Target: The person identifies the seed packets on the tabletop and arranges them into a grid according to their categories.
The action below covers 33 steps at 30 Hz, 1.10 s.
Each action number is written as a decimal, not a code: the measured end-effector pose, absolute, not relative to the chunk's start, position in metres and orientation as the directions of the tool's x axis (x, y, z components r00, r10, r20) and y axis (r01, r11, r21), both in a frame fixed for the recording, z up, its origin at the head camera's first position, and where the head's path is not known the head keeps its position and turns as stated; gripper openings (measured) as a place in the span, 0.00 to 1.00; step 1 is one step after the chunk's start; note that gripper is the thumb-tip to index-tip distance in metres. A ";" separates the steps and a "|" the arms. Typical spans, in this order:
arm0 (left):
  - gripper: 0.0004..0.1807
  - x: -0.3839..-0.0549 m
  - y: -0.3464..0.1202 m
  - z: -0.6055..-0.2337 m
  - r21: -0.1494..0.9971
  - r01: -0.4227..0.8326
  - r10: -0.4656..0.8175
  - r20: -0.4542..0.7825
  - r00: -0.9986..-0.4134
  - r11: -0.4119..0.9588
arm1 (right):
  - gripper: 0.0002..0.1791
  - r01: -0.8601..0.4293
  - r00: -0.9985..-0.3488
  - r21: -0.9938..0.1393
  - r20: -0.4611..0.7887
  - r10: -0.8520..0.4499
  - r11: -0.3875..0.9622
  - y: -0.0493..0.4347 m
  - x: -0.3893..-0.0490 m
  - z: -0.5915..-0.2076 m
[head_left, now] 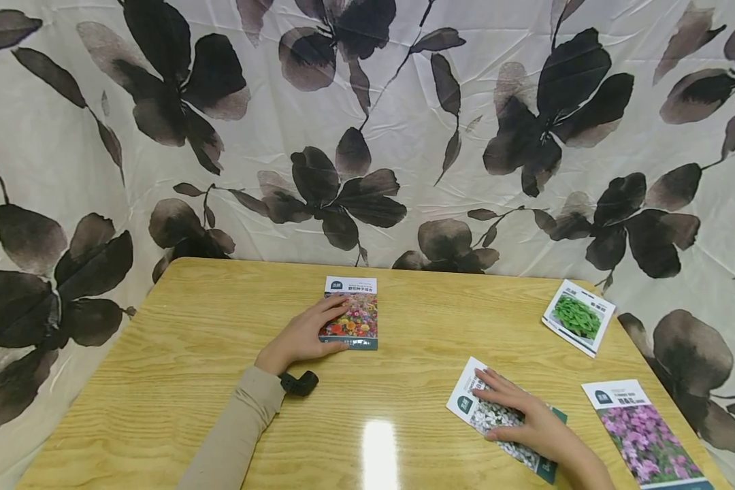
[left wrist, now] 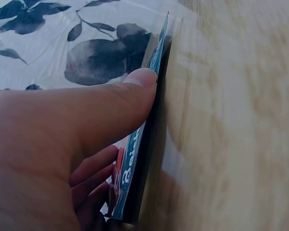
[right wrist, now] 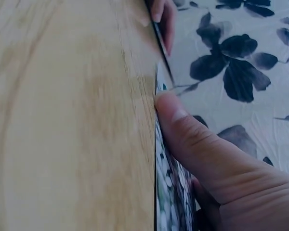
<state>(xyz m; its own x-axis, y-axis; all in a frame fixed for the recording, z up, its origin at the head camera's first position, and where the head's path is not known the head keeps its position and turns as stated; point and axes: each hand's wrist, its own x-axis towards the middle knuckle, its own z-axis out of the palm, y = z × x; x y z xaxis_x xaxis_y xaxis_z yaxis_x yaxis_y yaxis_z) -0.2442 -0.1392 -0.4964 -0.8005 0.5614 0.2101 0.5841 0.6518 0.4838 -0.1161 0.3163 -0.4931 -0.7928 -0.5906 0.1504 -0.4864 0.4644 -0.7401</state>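
Observation:
My left hand (head_left: 306, 333) rests on a seed packet (head_left: 361, 320) with mixed colourful flowers, near the table's far edge. Its fingers lie extended over the picture, and the thumb (left wrist: 139, 82) touches the packet's dark green lower strip. My right hand (head_left: 529, 415) lies with fingers spread on a tilted white-flower seed packet (head_left: 468, 388) at the right front. In the right wrist view, that thumb (right wrist: 176, 115) presses at the packet's edge, above its speckled white picture (right wrist: 166, 192); the other fingers are mostly hidden there.
At the far right corner of the wooden table (head_left: 190, 361) lies a smaller packet with green leaves (head_left: 576, 316). A pink-flower packet (head_left: 649, 442) sits slantwise by the right edge. Behind the table hangs a floral cloth (head_left: 404, 136).

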 end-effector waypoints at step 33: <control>0.45 -0.245 -0.140 -0.499 0.469 0.598 0.565 0.229 -0.793 0.650 | 0.35 -0.537 -0.841 -0.539 0.280 -0.464 0.649 0.264 -0.136 -0.500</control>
